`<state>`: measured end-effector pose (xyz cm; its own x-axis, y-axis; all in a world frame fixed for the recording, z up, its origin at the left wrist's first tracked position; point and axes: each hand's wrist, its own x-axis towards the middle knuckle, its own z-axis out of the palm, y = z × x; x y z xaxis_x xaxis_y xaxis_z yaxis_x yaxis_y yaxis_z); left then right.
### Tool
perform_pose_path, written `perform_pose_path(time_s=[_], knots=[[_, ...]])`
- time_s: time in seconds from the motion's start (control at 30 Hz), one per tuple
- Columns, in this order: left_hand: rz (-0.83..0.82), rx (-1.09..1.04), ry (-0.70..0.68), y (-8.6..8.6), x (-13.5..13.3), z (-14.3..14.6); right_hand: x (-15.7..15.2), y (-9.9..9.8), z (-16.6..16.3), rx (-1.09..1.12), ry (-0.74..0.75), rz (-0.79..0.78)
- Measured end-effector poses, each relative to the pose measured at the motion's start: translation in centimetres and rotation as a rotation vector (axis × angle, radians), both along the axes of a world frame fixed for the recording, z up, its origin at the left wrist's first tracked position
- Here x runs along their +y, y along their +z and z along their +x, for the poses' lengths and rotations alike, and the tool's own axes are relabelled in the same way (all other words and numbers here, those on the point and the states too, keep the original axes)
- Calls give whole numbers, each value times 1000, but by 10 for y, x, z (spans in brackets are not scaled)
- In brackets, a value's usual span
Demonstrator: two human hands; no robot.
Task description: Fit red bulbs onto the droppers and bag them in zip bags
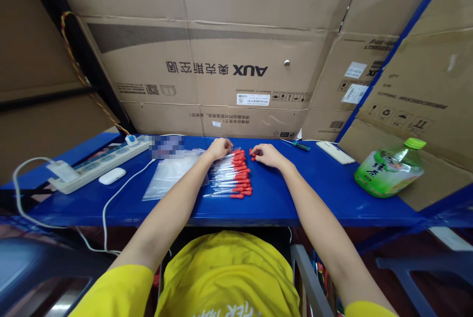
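A row of droppers (227,174) with clear thin tubes and red rubber bulbs lies on the blue table, bulbs pointing right. My left hand (220,148) is at the far end of the row, fingers curled down by the clear tubes; what they grip is hidden. Just right of the row, my right hand (269,154) has its fingers bent together at a few red bulbs (253,155), apart from the others. Whether tubes are fitted to these bulbs I cannot tell. Clear plastic bags (166,174) lie left of the droppers, partly behind my left forearm.
On the left are a power strip (107,159), a white earbud case (112,175) and a white cable (120,191). To the right lie a screwdriver (300,145), a phone (335,152) and a green tea bottle (388,169). Cardboard (214,90) walls the back.
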<state>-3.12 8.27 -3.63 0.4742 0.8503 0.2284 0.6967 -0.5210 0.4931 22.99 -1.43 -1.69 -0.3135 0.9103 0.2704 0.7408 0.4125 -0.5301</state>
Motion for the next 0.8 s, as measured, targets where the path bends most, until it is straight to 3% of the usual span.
perform_pose_path(time_s=[0.33,0.53,0.8], knots=[[250,-16,-3,16,-18,2,0,1,-1,36,-44,43],[234,-101,41,25,-26,9,1,3,-1,105,-123,170],[238,-139,-172,29,-40,27,-1,15,-8,496,-126,356]])
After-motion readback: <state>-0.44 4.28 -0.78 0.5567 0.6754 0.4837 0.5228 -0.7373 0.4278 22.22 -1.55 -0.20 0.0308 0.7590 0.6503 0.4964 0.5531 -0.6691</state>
